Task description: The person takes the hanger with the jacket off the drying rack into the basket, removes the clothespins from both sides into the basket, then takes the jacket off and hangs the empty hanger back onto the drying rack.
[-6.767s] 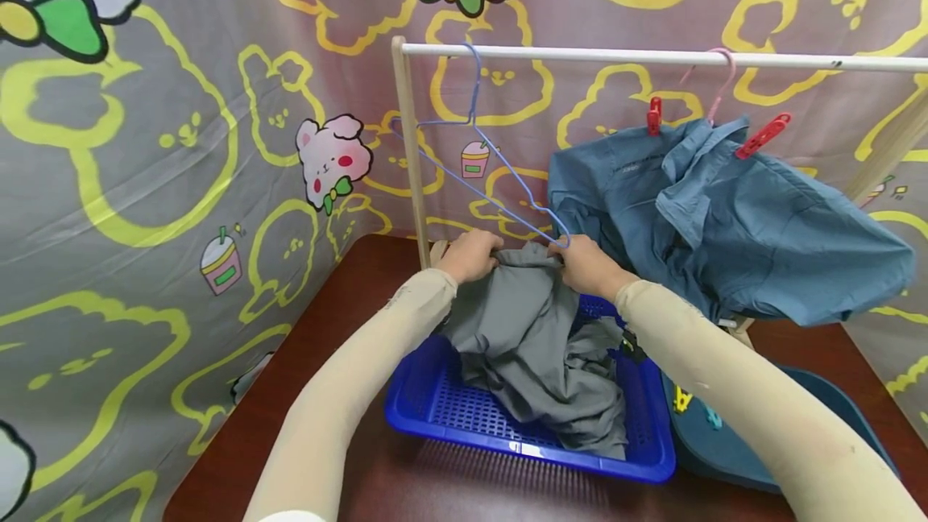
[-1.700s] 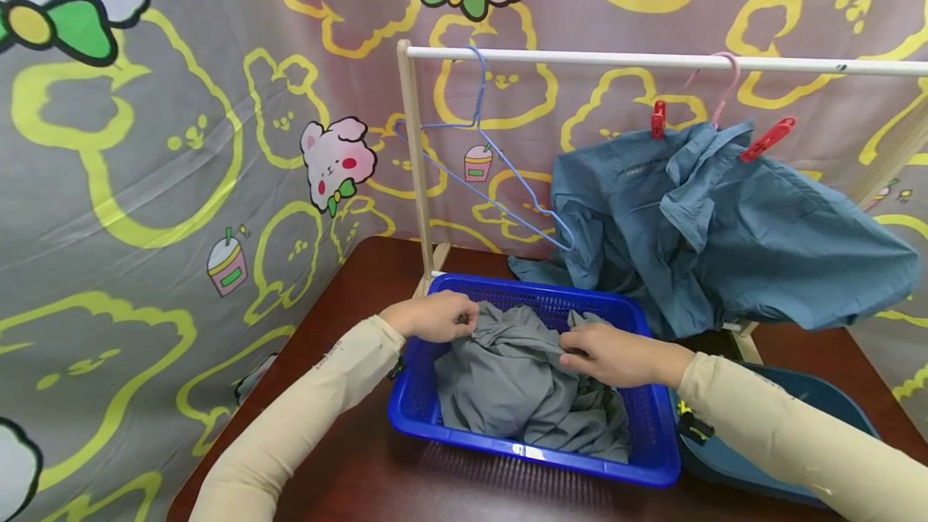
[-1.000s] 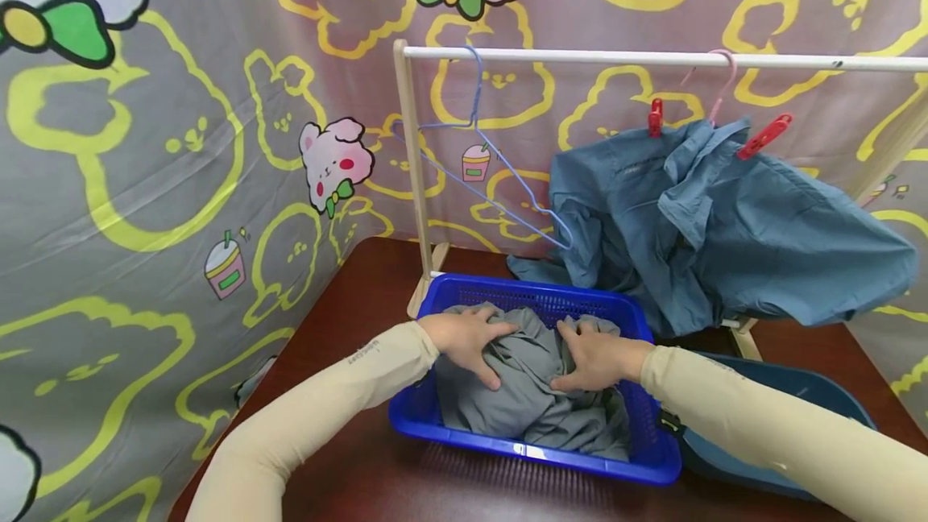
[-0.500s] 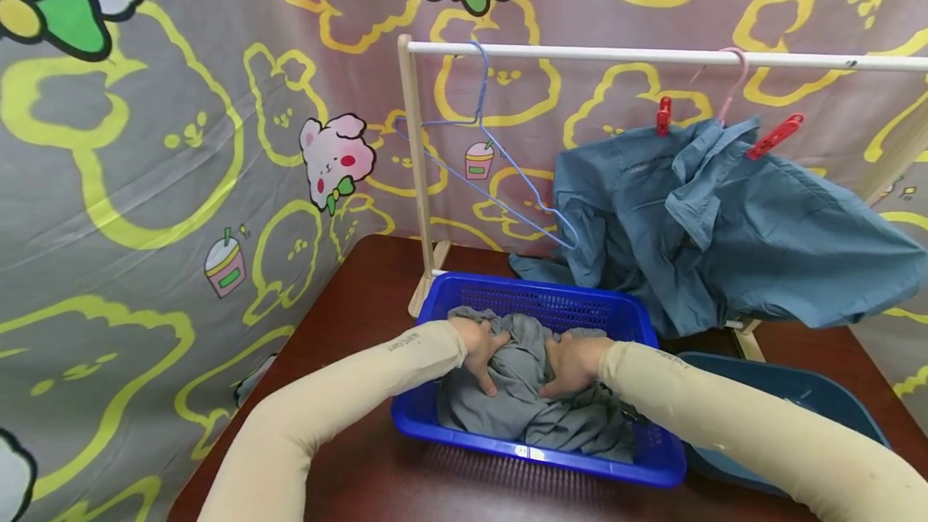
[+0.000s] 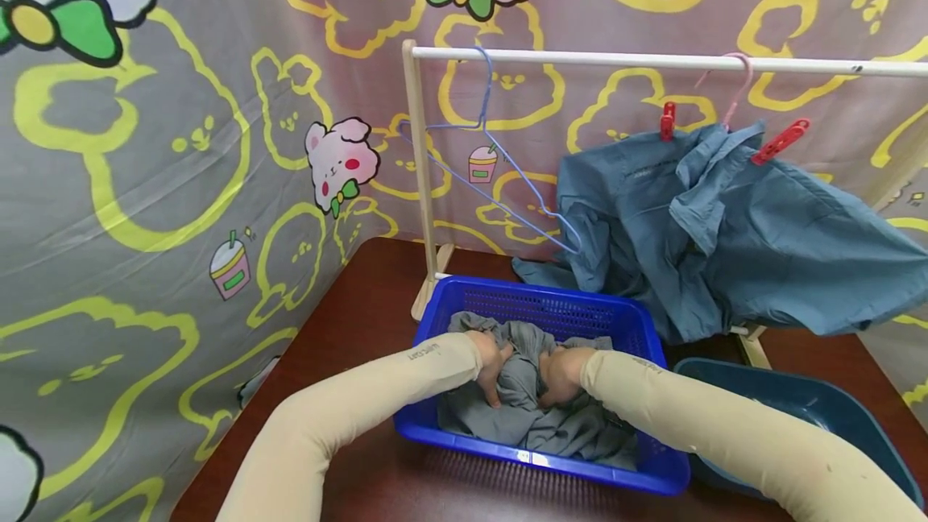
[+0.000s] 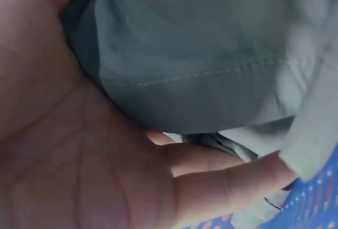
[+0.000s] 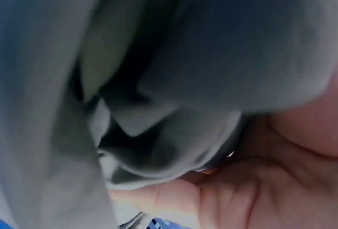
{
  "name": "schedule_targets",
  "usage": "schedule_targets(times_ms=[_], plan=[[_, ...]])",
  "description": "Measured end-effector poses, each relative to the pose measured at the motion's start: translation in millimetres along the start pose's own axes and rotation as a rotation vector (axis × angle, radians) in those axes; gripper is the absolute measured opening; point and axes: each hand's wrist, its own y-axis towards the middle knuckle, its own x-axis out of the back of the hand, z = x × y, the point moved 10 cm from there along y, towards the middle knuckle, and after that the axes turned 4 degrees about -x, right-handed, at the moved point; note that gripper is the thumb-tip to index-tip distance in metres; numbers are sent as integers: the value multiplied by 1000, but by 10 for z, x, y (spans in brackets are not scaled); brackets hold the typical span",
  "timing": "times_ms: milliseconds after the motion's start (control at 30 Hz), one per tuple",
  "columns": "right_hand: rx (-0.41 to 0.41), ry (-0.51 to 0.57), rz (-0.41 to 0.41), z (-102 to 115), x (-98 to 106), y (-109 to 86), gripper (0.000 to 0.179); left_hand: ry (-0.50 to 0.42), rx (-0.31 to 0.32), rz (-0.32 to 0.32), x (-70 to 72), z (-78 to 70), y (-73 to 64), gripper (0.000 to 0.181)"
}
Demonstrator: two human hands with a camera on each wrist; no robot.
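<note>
A crumpled grey garment (image 5: pixel 516 393) lies bunched in a blue perforated basket (image 5: pixel 532 457) on the table. My left hand (image 5: pixel 491 362) is sunk into its left side, the thumb on top and the other fingers lost in the folds. Opposite it, my right hand (image 5: pixel 562 375) presses into the cloth from the right, thumb spread downward. In the left wrist view, nearly straight fingers (image 6: pixel 227 189) reach under a stitched edge of the grey cloth. The right wrist view has a fold of cloth over the palm and a finger stretched beneath it, its tip hidden.
Behind the basket stands a rack with a white rail (image 5: pixel 616 60) and wooden post (image 5: pixel 424 176). A bare blue hanger (image 5: pixel 518 171) hangs left of a blue garment (image 5: pixel 638 216) on a pink hanger, with red pegs (image 5: pixel 668 121). A teal basin (image 5: pixel 805 397) sits right.
Earlier the hands held the grey garment up near the blue hanger. They lowered it into the basket, spread their fingers over it, then moved inward and deeper into the cloth, bunching it.
</note>
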Motion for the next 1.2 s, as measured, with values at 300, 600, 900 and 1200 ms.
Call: schedule_targets(times_ms=[300, 600, 900, 1200], plan=[[61, 65, -20, -127, 234, -120, 75, -114, -95, -38, 242, 127, -41, 89], [127, 206, -112, -427, 478, -383, 82, -352, -236, -136, 630, 356, -331, 70], [175, 270, -219, -718, 663, -721, 65, -625, -284, -479, 978, 890, -410, 32], [245, 421, -266, -1048, 831, -1101, 47, -927, -35, -831, 1019, 1661, -339, 27]])
